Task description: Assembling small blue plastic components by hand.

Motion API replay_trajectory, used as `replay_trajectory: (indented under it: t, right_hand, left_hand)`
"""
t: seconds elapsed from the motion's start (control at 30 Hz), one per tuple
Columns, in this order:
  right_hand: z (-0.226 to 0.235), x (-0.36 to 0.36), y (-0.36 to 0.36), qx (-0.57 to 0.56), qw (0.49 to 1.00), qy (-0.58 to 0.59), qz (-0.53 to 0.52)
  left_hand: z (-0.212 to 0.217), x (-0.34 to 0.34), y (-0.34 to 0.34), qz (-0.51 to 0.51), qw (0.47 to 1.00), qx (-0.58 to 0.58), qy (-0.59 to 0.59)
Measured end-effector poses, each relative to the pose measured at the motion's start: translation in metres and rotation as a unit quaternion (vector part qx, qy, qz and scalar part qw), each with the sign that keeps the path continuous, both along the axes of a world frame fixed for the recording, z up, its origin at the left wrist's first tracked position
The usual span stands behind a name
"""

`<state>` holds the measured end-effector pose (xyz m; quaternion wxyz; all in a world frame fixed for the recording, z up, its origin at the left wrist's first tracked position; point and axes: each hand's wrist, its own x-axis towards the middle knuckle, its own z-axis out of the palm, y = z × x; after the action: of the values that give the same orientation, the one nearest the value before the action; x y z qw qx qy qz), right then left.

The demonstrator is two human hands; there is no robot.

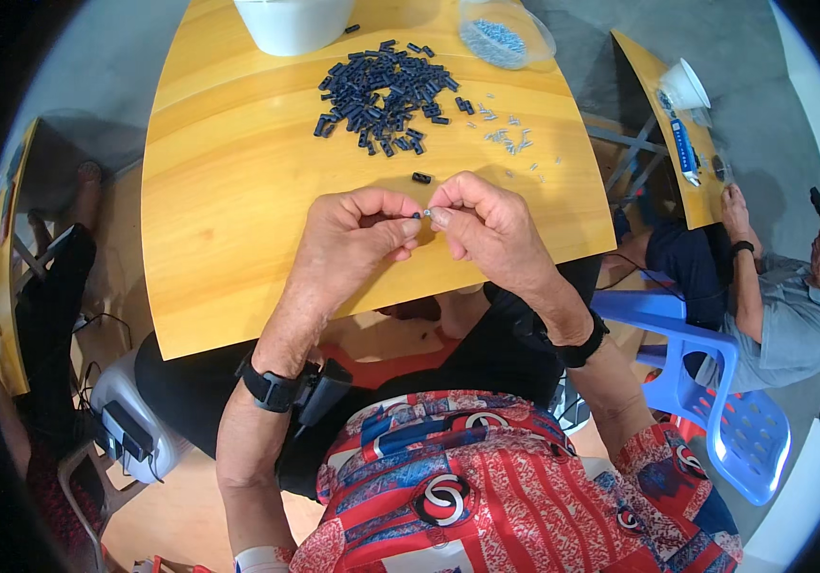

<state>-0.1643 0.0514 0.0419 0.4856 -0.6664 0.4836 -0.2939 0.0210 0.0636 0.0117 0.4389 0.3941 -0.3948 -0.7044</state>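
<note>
My left hand (353,234) pinches a small black sleeve (414,216), my right hand (486,224) pinches what looks like a tiny metal pin at it. Beyond my fingertips, a big black pile (386,95) and scattered pins (510,138) remain undone.

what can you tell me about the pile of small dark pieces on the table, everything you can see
The pile of small dark pieces is a loose heap of short, dark blue-black cylinders, plastic-looking, lying at all angles on the yellow wooden table. It sits toward the far edge, beyond both hands, beside a white tub. A few strays lie apart; one single dark piece rests just ahead of the fingers. Neither hand touches the heap.
</note>
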Motion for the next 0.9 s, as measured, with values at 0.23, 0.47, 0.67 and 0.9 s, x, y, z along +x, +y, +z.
replay_trajectory:
  t: [0.23, 0.47, 0.67, 0.9]
  right_hand:
    - [-0.002, 0.009, 0.003, -0.052, 0.999, -0.005, -0.006]
    - [-0.005, 0.016, 0.007, -0.076, 0.994, -0.065, -0.041]
    - [-0.005, 0.018, 0.003, -0.299, 0.954, -0.007, -0.002]
    - [-0.012, 0.018, 0.007, -0.165, 0.979, -0.099, -0.061]
  left_hand:
    - [0.004, 0.001, 0.001, 0.023, 1.000, -0.010, -0.019]
    - [-0.002, 0.002, -0.002, 0.013, 0.999, 0.012, 0.033]
    - [-0.001, 0.005, -0.002, -0.006, 0.991, 0.063, 0.116]
    - [0.003, 0.004, -0.001, 0.010, 0.990, 0.073, 0.119]
